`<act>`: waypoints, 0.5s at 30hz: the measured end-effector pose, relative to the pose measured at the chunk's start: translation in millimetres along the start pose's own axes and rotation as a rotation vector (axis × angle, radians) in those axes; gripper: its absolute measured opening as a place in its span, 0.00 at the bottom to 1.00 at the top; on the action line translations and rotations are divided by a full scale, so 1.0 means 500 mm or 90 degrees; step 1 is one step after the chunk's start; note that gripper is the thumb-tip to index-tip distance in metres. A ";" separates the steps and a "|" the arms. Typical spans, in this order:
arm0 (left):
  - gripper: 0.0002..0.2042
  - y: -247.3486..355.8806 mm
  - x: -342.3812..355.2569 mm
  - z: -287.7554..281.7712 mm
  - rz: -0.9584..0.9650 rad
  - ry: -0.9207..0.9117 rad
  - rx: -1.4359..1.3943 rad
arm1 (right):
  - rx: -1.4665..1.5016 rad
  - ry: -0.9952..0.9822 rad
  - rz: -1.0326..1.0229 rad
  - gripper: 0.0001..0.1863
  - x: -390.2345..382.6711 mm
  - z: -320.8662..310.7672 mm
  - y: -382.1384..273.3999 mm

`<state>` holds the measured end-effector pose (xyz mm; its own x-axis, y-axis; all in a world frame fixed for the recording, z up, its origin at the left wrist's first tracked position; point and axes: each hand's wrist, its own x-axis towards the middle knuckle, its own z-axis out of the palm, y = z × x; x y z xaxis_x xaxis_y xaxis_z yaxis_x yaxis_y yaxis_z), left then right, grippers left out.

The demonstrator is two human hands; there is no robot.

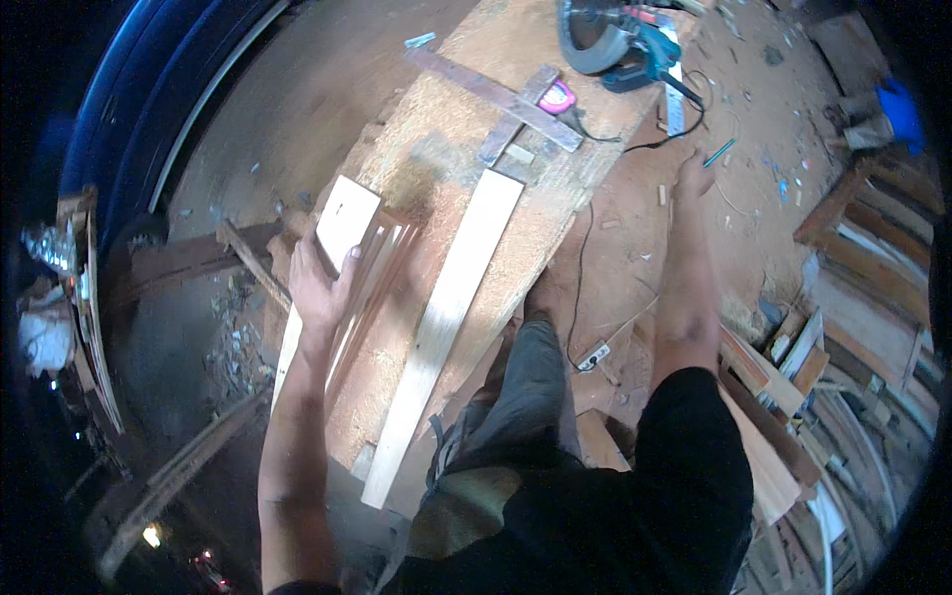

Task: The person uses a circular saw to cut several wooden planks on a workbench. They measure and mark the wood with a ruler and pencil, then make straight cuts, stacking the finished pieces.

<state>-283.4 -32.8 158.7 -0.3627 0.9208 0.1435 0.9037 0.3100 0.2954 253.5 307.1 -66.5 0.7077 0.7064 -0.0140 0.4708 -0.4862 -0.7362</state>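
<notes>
Looks to be partway through the work with the boards, judging by the layout. Has the middle board (446,297) laid flat down the desk (555,198) at the centre of the frame, and the left board (347,210) in hand, left of centre. Shows no line on either face clear enough to make out, so cannot tell how much marking is done or left. Leaves untouched the circular saw (650,58) at the top right of the desk, also the pink tape measure (557,96) and the crossed bars (466,79) near the middle board's upper end.

Grips the left board with the left hand (319,283), spread across the width, fingers toward the outer edge, thumb toward the inner. Holds a slim blue-green pencil (722,152) in the closed right hand (694,174), at the upper right, out past the desk edge.

Shows smooth, creamy, straight-sided timber in both boards, with a small dark mark near the left board's upper end. Turns reddish-brown and ridged in the narrow strips (382,260) just beside the left board. Appears rough, speckled and sawdust-yellow across the desk, with a greyish patch toward the upper middle.
</notes>
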 end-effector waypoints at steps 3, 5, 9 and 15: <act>0.36 0.019 0.034 0.071 0.020 0.026 -0.072 | 0.061 -0.281 0.107 0.18 0.355 -0.017 0.066; 0.39 0.011 0.043 0.068 0.021 0.012 -0.060 | 0.187 -0.495 0.103 0.15 0.389 -0.010 0.040; 0.39 -0.002 0.000 -0.043 -0.071 -0.081 0.056 | 0.572 -0.384 0.213 0.15 0.192 0.065 -0.071; 0.37 0.009 0.026 0.001 -0.096 -0.059 -0.098 | -0.171 0.252 -0.338 0.39 0.545 -0.303 -0.442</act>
<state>-284.0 -19.3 161.2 -0.4627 0.8865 0.0015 0.7928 0.4131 0.4482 422.4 529.0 194.9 0.4608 0.6685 0.5838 0.8824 -0.2744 -0.3823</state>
